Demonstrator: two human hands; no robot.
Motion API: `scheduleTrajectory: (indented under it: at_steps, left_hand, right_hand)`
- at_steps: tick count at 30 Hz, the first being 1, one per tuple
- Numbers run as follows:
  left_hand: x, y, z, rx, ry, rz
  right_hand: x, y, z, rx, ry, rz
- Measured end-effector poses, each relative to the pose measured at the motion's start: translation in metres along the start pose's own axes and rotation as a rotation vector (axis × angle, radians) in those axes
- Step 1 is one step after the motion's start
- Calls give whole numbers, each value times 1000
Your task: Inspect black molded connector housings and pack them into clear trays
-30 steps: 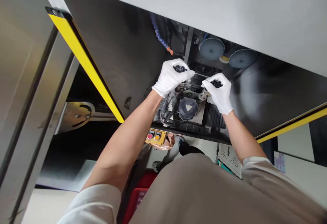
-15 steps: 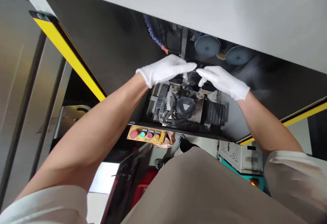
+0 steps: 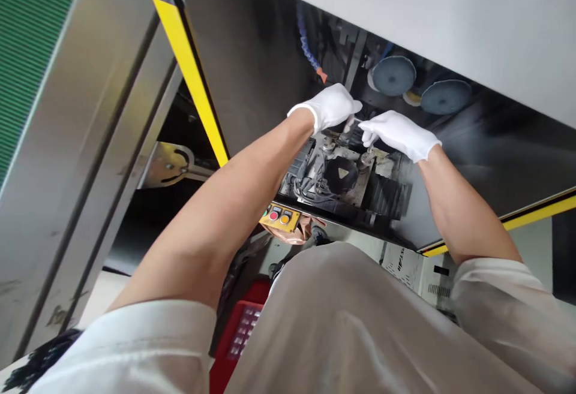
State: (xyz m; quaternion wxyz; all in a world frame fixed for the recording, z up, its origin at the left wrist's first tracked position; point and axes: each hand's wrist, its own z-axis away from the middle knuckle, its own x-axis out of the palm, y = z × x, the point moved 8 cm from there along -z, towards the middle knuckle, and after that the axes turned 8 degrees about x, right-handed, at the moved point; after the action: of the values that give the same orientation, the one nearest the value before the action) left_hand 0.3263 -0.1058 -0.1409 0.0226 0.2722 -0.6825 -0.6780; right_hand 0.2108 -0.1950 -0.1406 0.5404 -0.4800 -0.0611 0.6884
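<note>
My left hand [image 3: 333, 107], in a white glove, reaches into the machine with its fingers curled and pressed together. Close to its right, my right hand [image 3: 399, 132], gloved in white too, has its thumb and fingers bent into a pinch. Between the fingertips is a sliver of something pale, too small to name. Both hands hover over a metal fixture [image 3: 362, 181] with a round black cover [image 3: 341, 175] bearing a yellow triangle label. Two grey round wheels, the left wheel [image 3: 394, 75] and the right wheel [image 3: 445, 96], sit just beyond my hands.
A blue segmented hose [image 3: 306, 46] with an orange nozzle hangs at the back left. Yellow strips, including the left strip [image 3: 189, 76], edge the opening. Below it are a yellow button box [image 3: 279, 217] and a red basket [image 3: 238, 334]. A white panel [image 3: 405, 4] overhangs the top.
My view has swung left, so the machine appears further right. My left hand has curled from outstretched fingers into a closed grip; the right hand stays near it, fingers bent.
</note>
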Motion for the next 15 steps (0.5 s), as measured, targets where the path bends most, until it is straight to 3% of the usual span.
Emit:
scheduleTrajectory:
  at_steps: [2, 5, 8, 10, 15]
  left_hand:
    - [4, 7, 10, 10, 23, 128]
    - [3, 26, 30, 72, 185, 386]
    - [5, 42, 36, 126, 288, 459]
    - [7, 47, 31, 139, 304, 446]
    - [5, 48, 9, 139, 206, 398]
  right_hand:
    - [-6, -4, 3, -30, -2, -78]
    - [-17, -12, 29, -38, 41, -93]
    - [-31, -21, 52, -30, 88, -63]
    - [-38, -22, 55, -27, 85, -65]
    - [-52, -22, 47, -103, 80, -89]
